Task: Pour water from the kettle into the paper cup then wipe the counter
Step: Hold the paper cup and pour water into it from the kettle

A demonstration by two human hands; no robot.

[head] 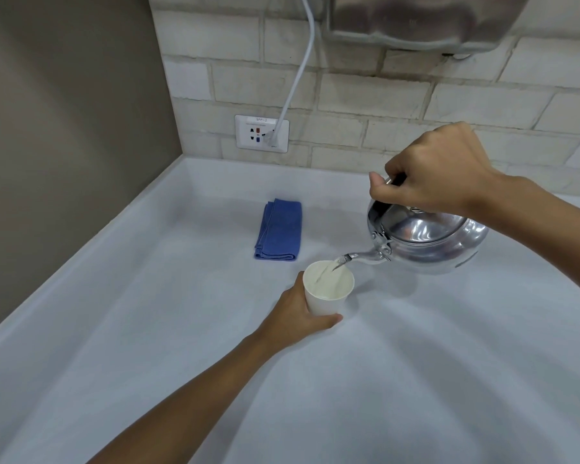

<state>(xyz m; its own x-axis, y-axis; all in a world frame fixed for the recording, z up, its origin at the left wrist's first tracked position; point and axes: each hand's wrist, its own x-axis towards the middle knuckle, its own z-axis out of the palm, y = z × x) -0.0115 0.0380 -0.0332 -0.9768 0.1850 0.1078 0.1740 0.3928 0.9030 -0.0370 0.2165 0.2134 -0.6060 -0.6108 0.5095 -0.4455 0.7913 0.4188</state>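
A shiny metal kettle hangs tilted above the white counter, its spout over a white paper cup. A thin stream of water runs from the spout into the cup. My right hand grips the kettle's handle from above. My left hand is wrapped around the cup's left and near side; the cup stands on the counter. A folded blue cloth lies flat on the counter behind the cup, apart from both hands.
A wall socket with a white cable plugged in sits on the tiled back wall. A metal appliance hangs on the wall above the kettle. A grey-brown side wall bounds the counter on the left.
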